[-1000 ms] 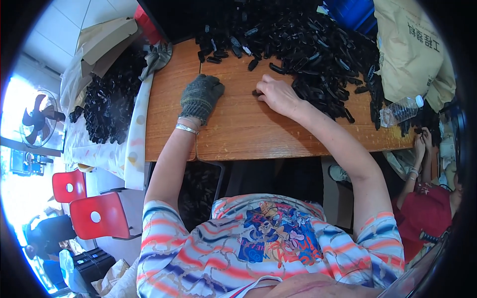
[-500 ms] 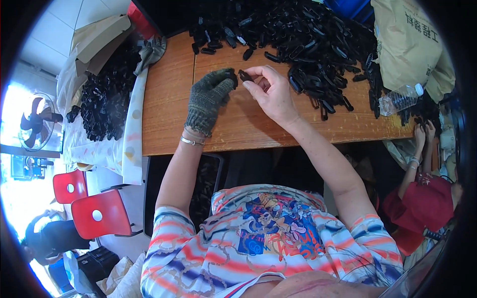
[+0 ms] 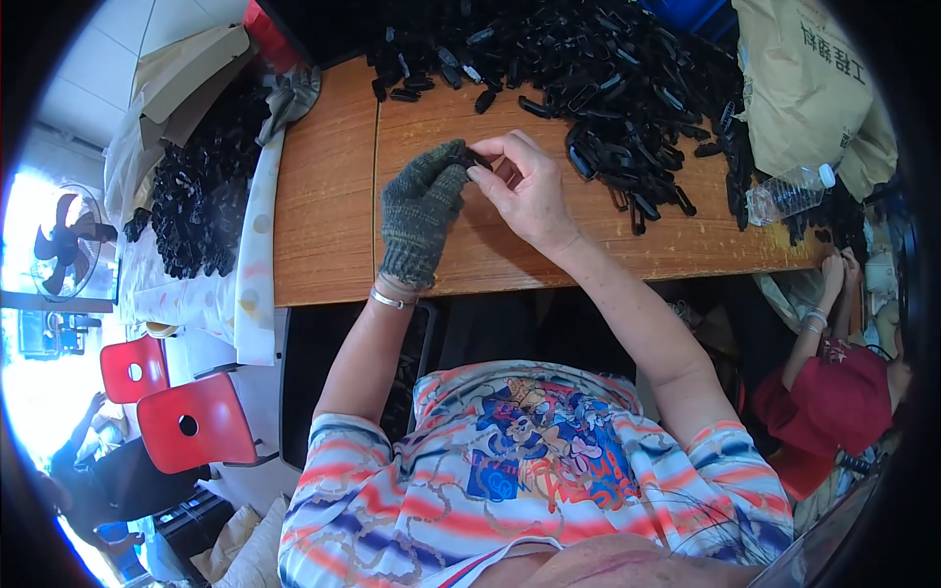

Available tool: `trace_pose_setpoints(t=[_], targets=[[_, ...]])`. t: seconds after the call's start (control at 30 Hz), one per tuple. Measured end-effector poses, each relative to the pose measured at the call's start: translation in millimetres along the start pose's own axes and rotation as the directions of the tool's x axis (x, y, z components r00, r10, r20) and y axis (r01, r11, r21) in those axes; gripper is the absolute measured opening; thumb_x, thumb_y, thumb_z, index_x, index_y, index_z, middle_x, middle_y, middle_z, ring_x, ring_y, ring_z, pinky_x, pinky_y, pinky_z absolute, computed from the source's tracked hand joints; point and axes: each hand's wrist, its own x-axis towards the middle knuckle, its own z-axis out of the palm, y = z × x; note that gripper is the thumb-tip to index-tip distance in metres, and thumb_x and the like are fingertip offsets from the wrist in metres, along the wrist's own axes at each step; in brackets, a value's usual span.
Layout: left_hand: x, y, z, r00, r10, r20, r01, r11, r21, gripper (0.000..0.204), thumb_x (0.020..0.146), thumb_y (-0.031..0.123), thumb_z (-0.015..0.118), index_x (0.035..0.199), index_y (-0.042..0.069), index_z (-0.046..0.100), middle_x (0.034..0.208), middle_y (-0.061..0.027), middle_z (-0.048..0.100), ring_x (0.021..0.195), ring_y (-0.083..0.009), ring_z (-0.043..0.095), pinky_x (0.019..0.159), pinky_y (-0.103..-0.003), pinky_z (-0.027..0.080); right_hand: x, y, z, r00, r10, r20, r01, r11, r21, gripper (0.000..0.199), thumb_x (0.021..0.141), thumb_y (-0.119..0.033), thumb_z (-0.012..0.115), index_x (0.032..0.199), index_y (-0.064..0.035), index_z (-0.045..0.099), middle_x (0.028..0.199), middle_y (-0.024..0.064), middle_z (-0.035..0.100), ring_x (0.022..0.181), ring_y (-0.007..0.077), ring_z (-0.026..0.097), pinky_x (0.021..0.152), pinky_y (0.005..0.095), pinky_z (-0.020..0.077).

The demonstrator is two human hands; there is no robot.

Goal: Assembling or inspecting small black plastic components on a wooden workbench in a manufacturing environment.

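Above the wooden table (image 3: 328,216), my two hands meet at a small black plastic part (image 3: 477,161). My left hand (image 3: 420,211) wears a grey-green knitted glove, and its fingers are closed around the part's left side. From the other side my bare right hand (image 3: 534,196) pinches the part between thumb and fingertips. The fingers cover most of it, so I cannot make out its exact kind or whether it is one piece or two joined. Beyond my hands spreads a large heap of black plastic parts (image 3: 627,122), several of them long, hollow and clip-like.
At the left, more black parts (image 3: 201,211) lie heaped on a covered side table beside a paper bag (image 3: 191,73). On the right stand a paper sack (image 3: 799,93) and a clear plastic bottle (image 3: 784,199). A co-worker's hands (image 3: 841,276) work at the table's right end.
My hands have come together: the left has moved right and turned inward, and the part in my right fingers now touches the glove. At the lower left, another person has shifted.
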Motion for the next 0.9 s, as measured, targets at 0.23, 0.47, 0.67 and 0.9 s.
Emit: trace_pose_setpoints(t=[0.23,0.47,0.67,0.9], targets=[[-12.9,-13.9,12.2,0.995,0.07,-0.066,-0.063,0.993,0.097,0.032,0.095,0.007,0.064,0.126,0.004,0.065,0.106,-0.006,0.072,0.088,-0.0111,0.065,0.076,-0.026,0.054,-18.5,10.1,12.5,0.993,-0.103,-0.059,0.095,0.987,-0.128,0.027,0.078,0.003,0.074,0.103,-0.003,0.064,0.091,0.0089,0.061,0.068,0.0179,0.064,0.059,0.0277,0.0518],[-10.1,-6.9,3.9,0.985,-0.145,0.093,0.157,0.978,-0.138,0.02,0.095,0.008,0.062,0.114,0.002,0.068,0.099,-0.0061,0.07,0.082,-0.0139,0.064,0.075,-0.029,0.054,-30.7,9.1,6.9,1.0,-0.021,0.006,0.022,0.974,-0.226,0.048,0.081,-0.007,0.076,0.122,-0.0048,0.051,0.105,0.0155,0.06,0.077,0.0306,0.067,0.069,0.0397,0.0533],[-18.1,-31.5,-2.1,0.972,0.203,0.122,-0.201,0.979,-0.029,0.014,0.099,0.007,0.057,0.106,0.003,0.068,0.094,-0.0045,0.067,0.084,-0.0143,0.062,0.075,-0.03,0.051,-47.6,-0.3,30.7,0.985,0.131,0.108,-0.119,0.986,-0.113,0.044,0.088,-0.013,0.067,0.126,-0.0049,0.045,0.097,0.022,0.065,0.085,0.0422,0.066,0.073,0.0496,0.0512],[-53.5,-11.5,-54.5,0.986,-0.112,0.124,0.123,0.988,-0.09,0.023,0.1,0.023,0.056,0.092,0.004,0.065,0.08,-0.0037,0.062,0.073,-0.0138,0.058,0.067,-0.029,0.047,-50.0,-17.9,60.7,0.865,0.263,0.427,-0.269,0.962,-0.049,0.052,0.084,-0.03,0.072,0.123,-0.007,0.047,0.093,0.0215,0.066,0.086,0.0438,0.065,0.072,0.0519,0.0506]])
